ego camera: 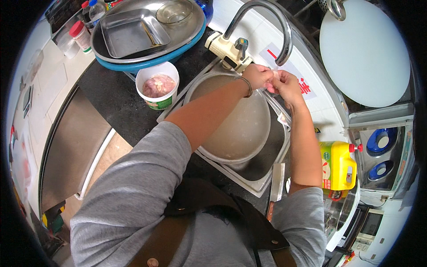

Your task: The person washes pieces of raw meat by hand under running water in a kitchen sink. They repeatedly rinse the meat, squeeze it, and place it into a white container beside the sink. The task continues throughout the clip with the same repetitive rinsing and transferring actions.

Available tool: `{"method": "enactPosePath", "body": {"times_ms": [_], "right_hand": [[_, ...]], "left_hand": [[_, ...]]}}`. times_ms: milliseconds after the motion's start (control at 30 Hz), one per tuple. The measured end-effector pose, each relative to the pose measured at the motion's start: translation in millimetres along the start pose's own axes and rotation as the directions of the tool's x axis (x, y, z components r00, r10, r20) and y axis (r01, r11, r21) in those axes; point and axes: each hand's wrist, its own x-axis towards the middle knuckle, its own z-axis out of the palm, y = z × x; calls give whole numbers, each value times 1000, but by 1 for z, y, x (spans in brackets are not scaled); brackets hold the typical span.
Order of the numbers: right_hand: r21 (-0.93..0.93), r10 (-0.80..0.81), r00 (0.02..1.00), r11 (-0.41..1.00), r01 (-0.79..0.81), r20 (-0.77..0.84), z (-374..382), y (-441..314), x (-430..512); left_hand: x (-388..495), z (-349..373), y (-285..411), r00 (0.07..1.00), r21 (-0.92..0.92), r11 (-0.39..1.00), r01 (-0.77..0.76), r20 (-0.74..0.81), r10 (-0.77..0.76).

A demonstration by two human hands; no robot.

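Note:
Just under the spout of the chrome faucet [289, 33], my left hand [255, 76] and my right hand [289, 87] meet. Between their fingertips they pinch a small, pale pink, wet piece that looks like raw meat [275, 74]; the fingers hide most of it. Below my forearms a round basin [269, 125] of cloudy water [233, 130] sits in the steel sink [278, 160]. To the left of the sink, a white plastic tub [161, 102] with a green label holds pink raw meat [158, 86].
A steel tray [130, 36] and glass bowl [173, 13] rest in a large metal basin [96, 40] at upper left. Right of my right forearm stands a yellow oil jug [338, 167]. A cleaver [277, 182] lies beside the sink. A white round board [365, 56] stands upper right.

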Motion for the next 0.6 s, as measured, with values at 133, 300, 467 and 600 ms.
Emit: {"method": "enactPosePath", "body": {"times_ms": [133, 300, 467, 600], "right_hand": [[175, 81, 996, 982, -76, -24, 0, 6, -1], [419, 84, 996, 905, -79, 6, -6, 9, 1], [401, 61, 998, 914, -66, 24, -8, 6, 1], [338, 37, 999, 940, -44, 27, -10, 3, 1]], "left_hand": [[-2, -5, 2, 996, 166, 984, -60, -61, 71], [-8, -11, 3, 996, 279, 958, -64, -40, 78], [-10, -15, -2, 999, 183, 982, -36, -29, 42], [-8, -13, -8, 997, -295, 955, 14, -65, -35]]}}
